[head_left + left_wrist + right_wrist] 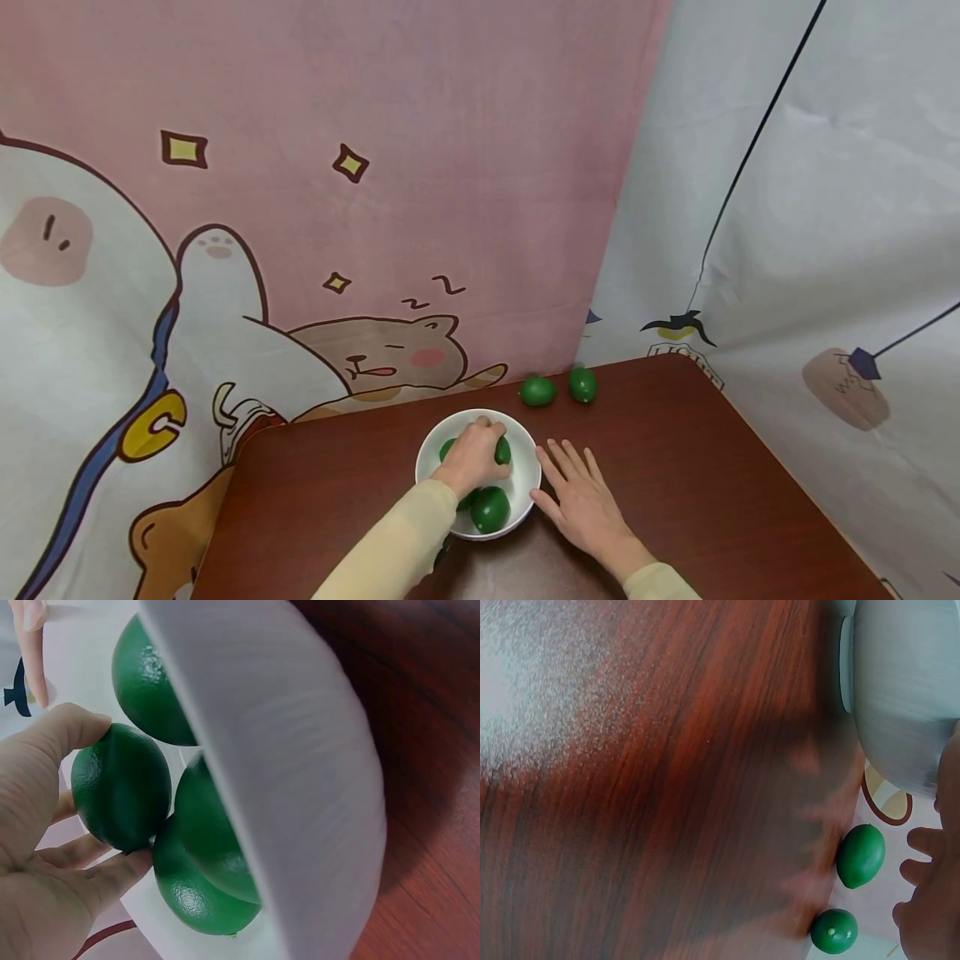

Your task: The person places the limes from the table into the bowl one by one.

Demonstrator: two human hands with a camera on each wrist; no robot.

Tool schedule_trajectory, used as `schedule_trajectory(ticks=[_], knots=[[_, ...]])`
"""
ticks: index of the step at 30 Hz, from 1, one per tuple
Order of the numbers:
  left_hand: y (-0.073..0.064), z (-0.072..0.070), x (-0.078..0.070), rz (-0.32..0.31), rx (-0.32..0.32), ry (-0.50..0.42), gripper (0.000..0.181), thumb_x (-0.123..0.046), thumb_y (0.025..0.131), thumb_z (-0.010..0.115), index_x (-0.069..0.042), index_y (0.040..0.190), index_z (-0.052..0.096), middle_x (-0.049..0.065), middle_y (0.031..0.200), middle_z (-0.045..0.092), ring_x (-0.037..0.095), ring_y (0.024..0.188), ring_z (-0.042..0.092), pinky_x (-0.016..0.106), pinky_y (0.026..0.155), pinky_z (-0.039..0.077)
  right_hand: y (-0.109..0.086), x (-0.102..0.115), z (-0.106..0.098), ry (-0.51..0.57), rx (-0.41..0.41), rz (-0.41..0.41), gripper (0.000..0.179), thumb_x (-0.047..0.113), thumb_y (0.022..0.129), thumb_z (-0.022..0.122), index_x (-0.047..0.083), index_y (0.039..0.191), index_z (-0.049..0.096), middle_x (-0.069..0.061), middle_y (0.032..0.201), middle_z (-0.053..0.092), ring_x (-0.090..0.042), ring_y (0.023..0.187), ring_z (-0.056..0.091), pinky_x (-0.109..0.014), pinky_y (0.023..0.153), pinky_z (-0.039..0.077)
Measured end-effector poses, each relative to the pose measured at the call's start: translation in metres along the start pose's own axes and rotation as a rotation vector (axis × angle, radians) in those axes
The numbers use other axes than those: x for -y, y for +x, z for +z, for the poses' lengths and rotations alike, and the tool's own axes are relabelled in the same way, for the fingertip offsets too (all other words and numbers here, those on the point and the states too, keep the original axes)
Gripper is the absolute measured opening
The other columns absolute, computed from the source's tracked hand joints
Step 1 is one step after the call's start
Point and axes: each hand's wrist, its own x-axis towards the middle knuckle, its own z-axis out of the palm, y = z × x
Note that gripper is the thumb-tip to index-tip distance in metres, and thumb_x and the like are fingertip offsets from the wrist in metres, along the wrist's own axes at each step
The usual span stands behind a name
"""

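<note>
- I see the left hand (474, 454) pinching one lime (121, 787) between thumb and fingertips, inside the bowl (300, 765); I can't tell whether the fruit bears on the bowl's floor.
- That pinch worries me most: the lime's skin is glossy and its shape a plump oval, so a squeeze off the middle could shoot it free.
- A lower fingertip sits where this lime meets a neighbour; a sideways pull, I judge, could set the three other limes (491, 510) rolling.
- I see the right hand (588, 508) with fingers straight and spread, holding nothing, right by the rim; I can't tell if they touch.
- A knock from there could skid or tip the bowl, because its foot is narrower than its rounded body.
- The bowl is white, its curved wall faintly ribbed; I can't tell ceramic from plastic.
- Farther out, two loose limes (537, 391) lie near the back edge of the surface (675, 467); a bump could roll them into the softly creased, printed cloth (525, 167).
- The surface shows dark-streaked, reddish-brown wood grain with a sheen, so I expect little grip.
</note>
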Motion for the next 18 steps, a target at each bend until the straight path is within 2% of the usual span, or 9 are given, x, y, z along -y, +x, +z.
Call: schedule_trajectory(ticks=[10, 18], knots=[[0.0054, 0.0067, -0.0018, -0.005, 0.037, 0.055, 0.052, -0.028, 0.079, 0.088, -0.009, 0.124, 0.070, 0.008, 0.107, 0.062, 0.021, 0.089, 0.060, 0.033, 0.079, 0.055, 0.0001, -0.0010, 0.0026, -0.020, 0.008, 0.002, 0.068, 0.052, 0.103, 0.056, 0.013, 0.158, 0.045, -0.015, 0.161, 0.043, -0.038, 0.151, 0.034, -0.060, 0.123, 0.018], [0.0069, 0.0102, -0.0023, -0.005, 0.029, 0.060, 0.050, -0.024, 0.077, 0.088, -0.009, 0.122, 0.071, 0.008, 0.106, 0.062, 0.022, 0.088, 0.059, 0.034, 0.079, 0.054, 0.0001, -0.0013, 0.0039, -0.012, 0.014, 0.009, 0.068, 0.052, 0.103, 0.056, 0.013, 0.158, 0.045, -0.015, 0.161, 0.042, -0.039, 0.151, 0.034, -0.060, 0.123, 0.017]])
